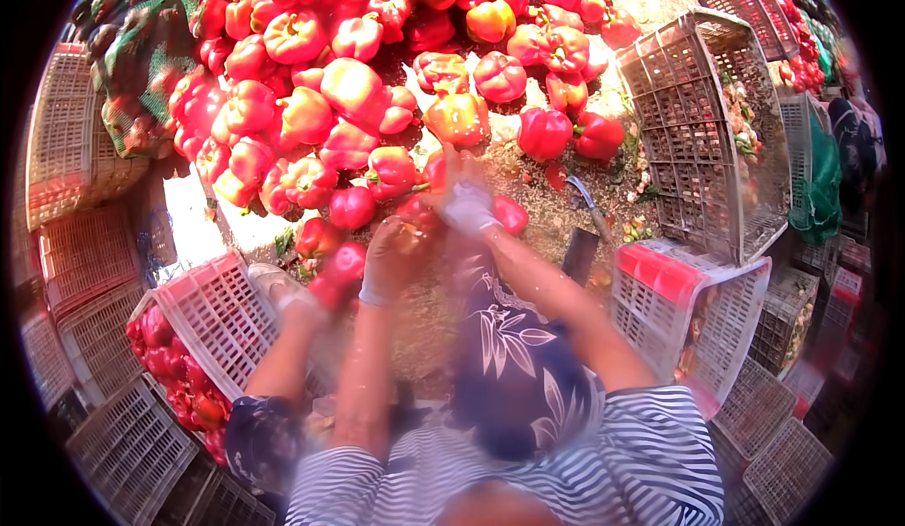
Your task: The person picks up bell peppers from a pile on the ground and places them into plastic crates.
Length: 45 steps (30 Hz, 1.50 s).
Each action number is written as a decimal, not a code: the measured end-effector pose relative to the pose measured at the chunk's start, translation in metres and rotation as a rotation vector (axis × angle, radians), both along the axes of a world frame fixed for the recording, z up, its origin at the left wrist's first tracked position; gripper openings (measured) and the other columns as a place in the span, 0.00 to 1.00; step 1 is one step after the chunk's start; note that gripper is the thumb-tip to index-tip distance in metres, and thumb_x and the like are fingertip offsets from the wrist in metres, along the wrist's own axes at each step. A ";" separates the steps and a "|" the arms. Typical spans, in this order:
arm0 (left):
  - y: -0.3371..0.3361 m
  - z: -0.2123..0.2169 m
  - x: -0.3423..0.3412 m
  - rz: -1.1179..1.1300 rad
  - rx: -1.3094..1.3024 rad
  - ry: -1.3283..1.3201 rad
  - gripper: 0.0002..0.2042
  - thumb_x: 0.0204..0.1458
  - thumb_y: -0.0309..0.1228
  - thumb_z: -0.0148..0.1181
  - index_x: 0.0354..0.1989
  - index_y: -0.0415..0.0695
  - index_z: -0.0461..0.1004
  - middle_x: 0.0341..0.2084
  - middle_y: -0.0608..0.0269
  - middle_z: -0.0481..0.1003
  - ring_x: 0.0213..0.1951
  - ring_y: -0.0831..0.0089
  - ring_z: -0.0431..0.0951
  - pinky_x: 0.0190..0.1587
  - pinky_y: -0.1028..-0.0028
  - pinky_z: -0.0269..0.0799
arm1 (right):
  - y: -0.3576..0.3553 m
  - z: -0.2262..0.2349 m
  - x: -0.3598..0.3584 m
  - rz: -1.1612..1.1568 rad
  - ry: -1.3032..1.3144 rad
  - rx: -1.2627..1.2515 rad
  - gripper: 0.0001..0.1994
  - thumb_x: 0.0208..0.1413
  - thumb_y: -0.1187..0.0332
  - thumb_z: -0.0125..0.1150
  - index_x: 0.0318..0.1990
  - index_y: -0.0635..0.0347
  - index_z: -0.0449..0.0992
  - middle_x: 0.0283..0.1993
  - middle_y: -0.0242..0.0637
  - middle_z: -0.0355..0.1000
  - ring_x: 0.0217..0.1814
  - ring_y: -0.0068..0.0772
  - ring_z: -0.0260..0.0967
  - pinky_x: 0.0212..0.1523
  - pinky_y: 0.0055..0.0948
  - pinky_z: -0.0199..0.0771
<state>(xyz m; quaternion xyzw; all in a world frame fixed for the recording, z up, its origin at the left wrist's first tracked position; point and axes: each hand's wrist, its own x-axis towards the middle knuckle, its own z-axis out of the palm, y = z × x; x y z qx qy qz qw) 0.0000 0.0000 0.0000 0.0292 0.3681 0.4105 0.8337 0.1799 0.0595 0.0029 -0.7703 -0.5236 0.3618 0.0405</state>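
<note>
Blur: both hands are smeared, so their fingers are hard to make out.
Left hand (394, 260): it wears a pale glove and is at a red pepper (415, 213) at the near edge of the pile; I cannot tell if it is gripping or spread.
Right hand (468, 204): gloved too, up against the same red pepper, with another small pepper (510, 215) just beside it; its grip is too fuzzy to tell.
Pepper pile (349, 92): a big heap of red and orange-yellow peppers lies on the ground, cut off at the top edge.
Left crate (222, 314): pink and white, tilted, with red peppers (179, 375) in it, partly hidden by its wall.
Big grey crate (702, 130): it lies on its side, with a few scraps inside.
Right crate (693, 309): white with a red rim; what is in it is hard to see.
Stacked crates (80, 271): brownish, at the left rim, bent by the lens.
</note>
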 end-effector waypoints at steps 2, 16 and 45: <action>-0.013 -0.015 -0.003 0.008 -0.026 0.041 0.08 0.59 0.32 0.56 0.44 0.44 0.75 0.43 0.63 0.77 0.48 0.69 0.76 0.51 0.65 0.74 | -0.006 -0.014 0.003 -0.107 0.069 -0.024 0.51 0.44 0.56 0.69 0.74 0.43 0.43 0.69 0.60 0.53 0.65 0.66 0.61 0.62 0.53 0.67; 0.038 0.060 0.044 -0.162 0.155 0.209 0.33 0.59 0.39 0.62 0.70 0.46 0.56 0.60 0.63 0.68 0.62 0.68 0.69 0.62 0.63 0.68 | -0.019 0.060 0.042 -0.038 1.112 0.063 0.53 0.44 0.58 0.75 0.74 0.63 0.47 0.76 0.47 0.47 0.79 0.38 0.42 0.75 0.35 0.45; 0.064 0.059 0.066 -0.052 0.255 0.380 0.37 0.46 0.17 0.49 0.71 0.39 0.56 0.59 0.53 0.70 0.56 0.71 0.72 0.57 0.72 0.70 | -0.021 0.038 0.018 -0.584 0.791 0.515 0.23 0.63 0.60 0.58 0.58 0.68 0.70 0.49 0.44 0.75 0.49 0.31 0.73 0.52 0.31 0.73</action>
